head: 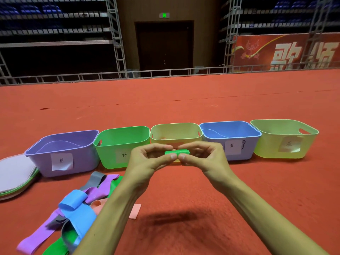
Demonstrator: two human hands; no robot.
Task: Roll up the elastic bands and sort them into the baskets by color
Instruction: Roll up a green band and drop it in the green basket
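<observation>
A small rolled green band point(177, 152) is held in the air between both hands, in front of the baskets. My left hand point(147, 159) pinches its left end and my right hand point(202, 155) pinches its right end. Five baskets stand in a row on the red floor: purple point(73, 162), green point(110, 153), yellow point(174, 132), blue point(237, 153) and pale yellow-green point(272, 146). Each that shows its front carries a paper label. A heap of loose bands point(77, 205) in blue, purple, grey, pink and green lies at the lower left, partly under my left forearm.
A stack of flat round pads point(16, 173) lies left of the purple basket. Red carpet point(202, 208) stretches all around. A metal rail point(165, 72), dark shelving and a door stand far behind.
</observation>
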